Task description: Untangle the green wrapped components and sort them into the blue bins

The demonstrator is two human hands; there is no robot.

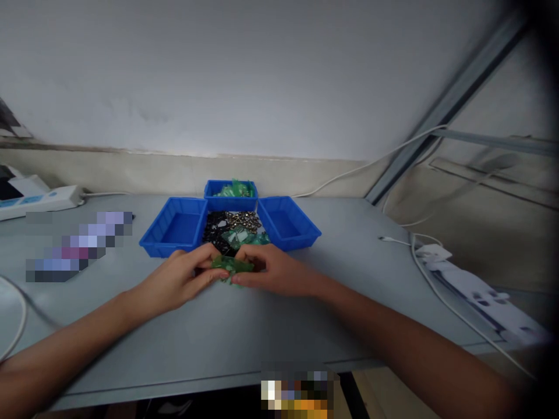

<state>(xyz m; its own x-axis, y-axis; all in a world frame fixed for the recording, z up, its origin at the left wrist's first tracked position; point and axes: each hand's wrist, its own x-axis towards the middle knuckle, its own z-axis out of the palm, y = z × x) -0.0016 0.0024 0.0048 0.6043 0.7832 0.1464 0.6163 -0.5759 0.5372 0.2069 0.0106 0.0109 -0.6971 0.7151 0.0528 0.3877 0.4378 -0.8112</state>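
Note:
A small green plastic bag [233,264] is pinched between my two hands, just in front of the loose parts. My left hand [186,276] grips its left side with thumb and fingers closed. On the other side my right hand [273,269] holds it the same way. What the bag contains is hard to make out. Beyond my fingers lie a heap of black small parts [213,230], a heap of shiny metal pieces [244,221] and more green bags [244,237].
Blue bins stand around the heaps: a left bin [152,247], a right bin [305,237], and a back bin [231,203] with green bags inside. Power strips lie at the left [48,201] and right [484,291] with white cables. A blurred-out object [82,247] lies left.

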